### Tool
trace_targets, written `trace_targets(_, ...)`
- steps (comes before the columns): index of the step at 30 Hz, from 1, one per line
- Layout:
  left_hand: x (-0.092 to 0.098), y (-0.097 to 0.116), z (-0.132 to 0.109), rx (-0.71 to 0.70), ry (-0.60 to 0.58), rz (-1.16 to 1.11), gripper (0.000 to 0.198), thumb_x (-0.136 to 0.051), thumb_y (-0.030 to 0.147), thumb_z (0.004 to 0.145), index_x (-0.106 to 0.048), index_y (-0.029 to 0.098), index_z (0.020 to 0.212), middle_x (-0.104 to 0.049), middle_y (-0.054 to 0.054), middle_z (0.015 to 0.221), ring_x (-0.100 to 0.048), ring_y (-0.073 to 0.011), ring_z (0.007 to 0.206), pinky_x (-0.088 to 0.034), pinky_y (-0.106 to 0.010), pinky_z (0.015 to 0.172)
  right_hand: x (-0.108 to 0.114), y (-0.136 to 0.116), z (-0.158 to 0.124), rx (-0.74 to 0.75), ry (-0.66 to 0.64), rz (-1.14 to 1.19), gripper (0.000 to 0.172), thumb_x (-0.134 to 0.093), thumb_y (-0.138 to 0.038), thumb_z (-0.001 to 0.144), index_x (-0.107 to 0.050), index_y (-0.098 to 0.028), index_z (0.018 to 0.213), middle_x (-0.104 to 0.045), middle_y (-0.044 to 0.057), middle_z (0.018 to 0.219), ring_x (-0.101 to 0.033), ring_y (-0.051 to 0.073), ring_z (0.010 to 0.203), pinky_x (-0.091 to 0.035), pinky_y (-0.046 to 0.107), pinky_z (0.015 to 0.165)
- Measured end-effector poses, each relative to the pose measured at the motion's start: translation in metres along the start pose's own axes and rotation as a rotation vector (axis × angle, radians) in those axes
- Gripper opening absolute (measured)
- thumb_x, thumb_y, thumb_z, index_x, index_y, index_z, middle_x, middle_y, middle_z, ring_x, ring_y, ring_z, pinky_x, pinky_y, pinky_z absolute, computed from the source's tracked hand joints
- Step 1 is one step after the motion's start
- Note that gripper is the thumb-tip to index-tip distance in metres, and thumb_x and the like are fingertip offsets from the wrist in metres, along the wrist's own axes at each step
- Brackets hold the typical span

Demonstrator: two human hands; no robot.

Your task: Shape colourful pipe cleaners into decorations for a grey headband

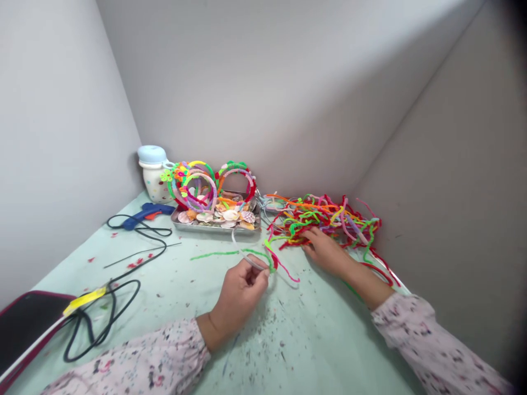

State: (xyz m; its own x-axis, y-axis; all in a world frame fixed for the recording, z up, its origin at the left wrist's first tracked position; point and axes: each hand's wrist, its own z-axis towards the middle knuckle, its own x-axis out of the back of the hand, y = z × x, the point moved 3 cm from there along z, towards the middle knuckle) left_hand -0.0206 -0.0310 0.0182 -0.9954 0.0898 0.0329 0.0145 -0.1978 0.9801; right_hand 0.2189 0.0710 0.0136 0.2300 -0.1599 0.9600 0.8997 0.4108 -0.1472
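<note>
My left hand [242, 291] pinches a thin whitish headband [242, 253], whose end curves up past my fingers. At the pinch, green and red pipe cleaner is wrapped on the band. A long green strand [214, 254] runs off to the left, and a pink strand [288, 267] sticks out to the right. My right hand [323, 251] reaches into the edge of a tangled pile of coloured pipe cleaners [329, 216]. Its thumb and forefinger look apart, with the fingertips partly hidden among the strands.
Wrapped headbands [197, 192] with flowers stand on a metal tray [214, 229] of shells. To its left are a blue glue gun [142, 215], a white jar with a blue lid [152, 173] and a looped black cable [135, 291]. Grey walls enclose the table [177, 296].
</note>
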Motion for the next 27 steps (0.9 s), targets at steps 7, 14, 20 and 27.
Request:
trace_targets(7, -0.001, -0.005, 0.000, -0.019, -0.016, 0.030, 0.009, -0.054, 0.025, 0.081, -0.056, 0.016, 0.078, -0.049, 0.002, 0.065, -0.042, -0.0097, 0.058, -0.035, -0.021, 0.055, 0.008, 0.024, 0.066, 0.044, 0.003, -0.046, 0.016, -0.057, -0.011, 0.077, -0.072, -0.016, 0.079, -0.063, 0.006, 0.084, -0.057, 0.015, 0.075, -0.043, 0.024, 0.072)
trace_targets(14, -0.001, -0.003, 0.000, -0.030, -0.024, 0.040, 0.009, -0.054, 0.024, 0.081, -0.056, 0.016, 0.079, -0.051, 0.000, 0.068, -0.042, -0.0104, 0.060, -0.035, -0.022, 0.057, 0.011, 0.020, 0.062, 0.090, -0.041, -0.066, 0.022, -0.054, -0.010, 0.077, -0.074, -0.017, 0.083, -0.066, 0.007, 0.088, -0.059, 0.017, 0.078, -0.044, 0.025, 0.073)
trace_targets(20, -0.001, -0.003, -0.001, -0.034, -0.032, 0.002, 0.010, -0.053, 0.025, 0.083, -0.056, 0.016, 0.080, -0.052, 0.000, 0.070, -0.045, -0.0108, 0.063, -0.037, -0.021, 0.058, 0.049, -0.001, 0.027, 0.058, -0.139, -0.054, 0.025, -0.057, -0.016, 0.079, -0.071, -0.021, 0.099, -0.070, 0.008, 0.094, -0.064, 0.022, 0.084, -0.046, 0.030, 0.075)
trace_targets(27, 0.000, 0.000, 0.000, -0.039, -0.016, -0.037, 0.012, -0.054, 0.027, 0.084, -0.055, 0.015, 0.081, -0.050, 0.002, 0.068, -0.043, -0.0089, 0.058, -0.036, -0.021, 0.055, 0.062, -0.093, -0.024, 0.126, 0.126, 0.429, 0.019, -0.051, -0.024, 0.088, -0.068, -0.023, 0.097, -0.069, 0.003, 0.097, -0.062, 0.018, 0.090, -0.047, 0.031, 0.080)
